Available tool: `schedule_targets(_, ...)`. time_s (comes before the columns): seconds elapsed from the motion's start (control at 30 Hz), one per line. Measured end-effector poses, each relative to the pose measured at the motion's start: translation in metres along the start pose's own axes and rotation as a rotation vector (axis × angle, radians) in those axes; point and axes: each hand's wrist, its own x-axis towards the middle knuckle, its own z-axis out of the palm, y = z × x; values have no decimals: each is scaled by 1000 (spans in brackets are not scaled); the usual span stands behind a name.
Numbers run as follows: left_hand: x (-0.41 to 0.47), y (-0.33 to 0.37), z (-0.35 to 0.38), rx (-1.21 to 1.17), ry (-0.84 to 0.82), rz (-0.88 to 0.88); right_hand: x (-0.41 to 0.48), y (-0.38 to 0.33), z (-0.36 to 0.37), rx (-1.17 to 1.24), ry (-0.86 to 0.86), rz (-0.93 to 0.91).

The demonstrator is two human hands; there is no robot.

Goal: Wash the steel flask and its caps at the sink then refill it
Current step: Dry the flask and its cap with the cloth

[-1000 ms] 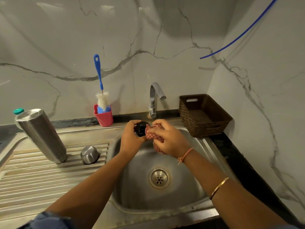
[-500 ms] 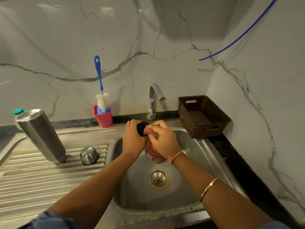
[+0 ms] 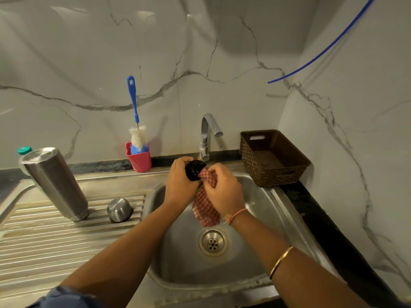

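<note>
Over the far side of the sink [image 3: 262, 207], just under the tap [image 3: 208, 134], the left hand [image 3: 180, 185] is gripping the black inner cap [image 3: 194, 171] with curled fingers. The right hand [image 3: 224, 192] is clenching a red checked cloth [image 3: 205, 212] against the cap's right side. Since a second ago the cap is showing its side rather than its mouth, and more cloth is hanging loose. The wiping is working round it, so I judge this cap nearly done. The steel flask [image 3: 55, 185] is standing inverted on the drainboard [image 3: 55, 241] at left, with the steel cup cap [image 3: 120, 210] just right of it. Both are sitting well apart from the hands. Room is lying open below, toward the drain [image 3: 213, 242]. The tap spout is crowding close above, and the brown basket [image 3: 273, 156] is bounding the far right.
</note>
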Motion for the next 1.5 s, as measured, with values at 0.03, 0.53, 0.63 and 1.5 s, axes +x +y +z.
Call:
schedule_targets(0.03,-1,-1,2,12,9,9,-4,-6,3,-16,9,-49)
schedule_targets(0.53,-5,-8,7,4,8,82,0,-23,6,79,-18,-21)
schedule_targets(0.63,-8,-8,6,6,19,64,4,-10,3,98,-27,-21)
schedule_targets(1.5,-4,-1,1,-1011,-234,-834,6,-1,13,502,-1,465)
